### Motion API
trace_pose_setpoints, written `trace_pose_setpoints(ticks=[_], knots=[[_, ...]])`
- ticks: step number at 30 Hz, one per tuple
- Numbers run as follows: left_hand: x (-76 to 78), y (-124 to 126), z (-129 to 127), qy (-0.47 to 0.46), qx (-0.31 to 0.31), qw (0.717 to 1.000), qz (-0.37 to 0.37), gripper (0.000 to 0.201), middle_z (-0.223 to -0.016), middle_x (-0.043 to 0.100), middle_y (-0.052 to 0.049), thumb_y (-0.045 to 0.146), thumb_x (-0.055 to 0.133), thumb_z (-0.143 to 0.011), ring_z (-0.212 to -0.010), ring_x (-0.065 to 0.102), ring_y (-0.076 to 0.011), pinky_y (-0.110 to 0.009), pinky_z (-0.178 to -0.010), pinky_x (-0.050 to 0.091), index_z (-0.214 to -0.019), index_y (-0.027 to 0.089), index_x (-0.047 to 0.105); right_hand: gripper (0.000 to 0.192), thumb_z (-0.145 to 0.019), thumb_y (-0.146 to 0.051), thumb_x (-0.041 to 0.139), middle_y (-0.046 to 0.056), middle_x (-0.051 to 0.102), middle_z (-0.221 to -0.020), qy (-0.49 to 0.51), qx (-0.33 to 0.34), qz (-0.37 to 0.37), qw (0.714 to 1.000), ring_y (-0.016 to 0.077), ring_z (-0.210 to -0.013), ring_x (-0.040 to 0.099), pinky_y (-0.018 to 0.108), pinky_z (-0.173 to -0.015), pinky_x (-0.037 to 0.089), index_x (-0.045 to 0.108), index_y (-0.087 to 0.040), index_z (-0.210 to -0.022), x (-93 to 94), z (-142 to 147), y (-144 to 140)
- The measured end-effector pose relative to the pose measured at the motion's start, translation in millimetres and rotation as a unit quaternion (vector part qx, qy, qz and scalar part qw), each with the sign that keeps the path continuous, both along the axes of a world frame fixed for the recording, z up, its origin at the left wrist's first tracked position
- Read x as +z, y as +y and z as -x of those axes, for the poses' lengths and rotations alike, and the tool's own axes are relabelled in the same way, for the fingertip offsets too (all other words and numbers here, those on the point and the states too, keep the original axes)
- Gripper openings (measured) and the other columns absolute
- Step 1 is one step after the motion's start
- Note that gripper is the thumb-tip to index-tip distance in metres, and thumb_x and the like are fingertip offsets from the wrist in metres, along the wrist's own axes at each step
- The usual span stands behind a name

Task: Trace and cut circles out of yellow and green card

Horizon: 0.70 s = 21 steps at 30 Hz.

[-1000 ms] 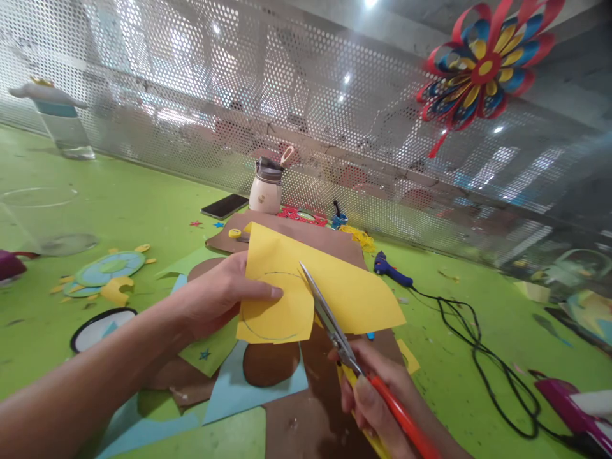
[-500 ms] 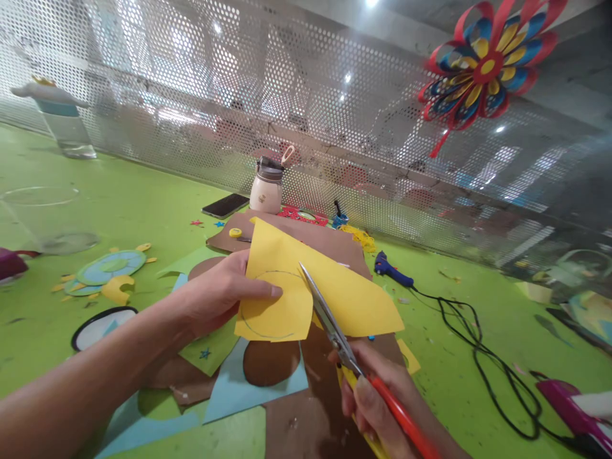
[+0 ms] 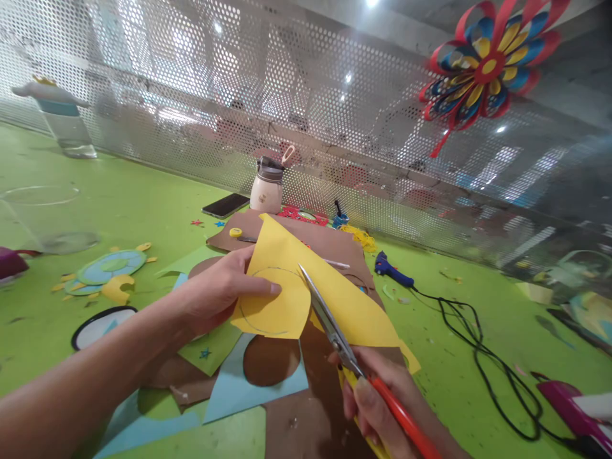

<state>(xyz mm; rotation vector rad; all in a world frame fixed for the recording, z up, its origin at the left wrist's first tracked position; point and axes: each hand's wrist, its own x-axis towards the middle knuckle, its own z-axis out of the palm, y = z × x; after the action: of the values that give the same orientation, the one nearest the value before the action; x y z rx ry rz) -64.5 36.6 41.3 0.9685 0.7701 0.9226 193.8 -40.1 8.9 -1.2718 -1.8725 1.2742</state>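
My left hand pinches a sheet of yellow paper, thumb on top and the other fingers hidden behind it. A circle is drawn in thin line on the paper near my thumb. In my right hand is a pair of scissors with one red and one yellow handle. Their blades lie along a cut in the paper, tips beside the drawn circle. Under the paper are brown sheets and a light blue piece with a round hole.
A blue glue gun with a black cord lies to the right, and a purple tool sits nearer. Behind are a phone and a white bottle. A clear cup and a paper turtle-like shape are left.
The yellow paper has turned a little clockwise, its right end dropping lower and its top corner shifting right. My left hand has moved slightly with it; the scissors stay almost in place.
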Motion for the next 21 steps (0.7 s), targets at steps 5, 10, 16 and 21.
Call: trace_pose_setpoints(ticks=[5, 10, 16, 21], knots=[[0.7, 0.9, 1.4, 0.015, 0.014, 1.000, -0.002, 0.051, -0.092, 0.077, -0.008, 0.010, 0.076, -0.067, -0.070, 0.072, -0.0208, -0.030, -0.064, 0.059, -0.116, 0.019, 0.062, 0.062, -0.089, -0.068, 0.041, 0.002, 0.055, -0.062, -0.012, -0.002, 0.000, 1.000, 0.0097, -0.046, 0.047, 0.021, -0.043, 0.037, 0.062, -0.013, -0.110, 1.7, 1.9, 0.1], [2.3, 0.8, 1.9, 0.028, 0.014, 0.999, -0.008, 0.060, -0.094, 0.076, -0.008, 0.013, 0.078, -0.066, -0.071, 0.072, -0.0209, -0.028, -0.065, 0.058, -0.123, 0.019, 0.059, 0.064, -0.087, -0.068, 0.044, 0.003, 0.056, -0.065, 0.009, -0.014, 0.019, 1.000, 0.0092, -0.046, 0.046, 0.022, -0.043, 0.036, 0.061, -0.013, -0.114, -3.2, 0.5, -1.1], [0.4, 1.4, 2.4, 0.024, 0.013, 0.999, -0.016, 0.052, -0.094, 0.076, -0.008, 0.014, 0.078, -0.067, -0.071, 0.071, -0.0212, -0.028, -0.065, 0.058, -0.116, 0.020, 0.062, 0.070, -0.086, -0.072, 0.042, 0.003, 0.058, -0.066, 0.016, -0.011, 0.058, 0.998, 0.0076, -0.045, 0.046, 0.022, -0.044, 0.037, 0.059, -0.011, -0.117, -3.6, -2.7, -0.1], [2.6, 1.9, 1.3, 0.026, 0.016, 0.999, -0.017, 0.043, -0.091, 0.076, -0.007, 0.013, 0.078, -0.067, -0.070, 0.071, -0.0200, -0.027, -0.063, 0.058, -0.107, 0.018, 0.064, 0.057, -0.092, -0.061, 0.044, 0.002, 0.060, -0.072, 0.034, 0.018, 0.061, 0.997, 0.0078, -0.047, 0.051, 0.022, -0.046, 0.042, 0.058, -0.013, -0.121, 0.7, -6.0, 1.6]])
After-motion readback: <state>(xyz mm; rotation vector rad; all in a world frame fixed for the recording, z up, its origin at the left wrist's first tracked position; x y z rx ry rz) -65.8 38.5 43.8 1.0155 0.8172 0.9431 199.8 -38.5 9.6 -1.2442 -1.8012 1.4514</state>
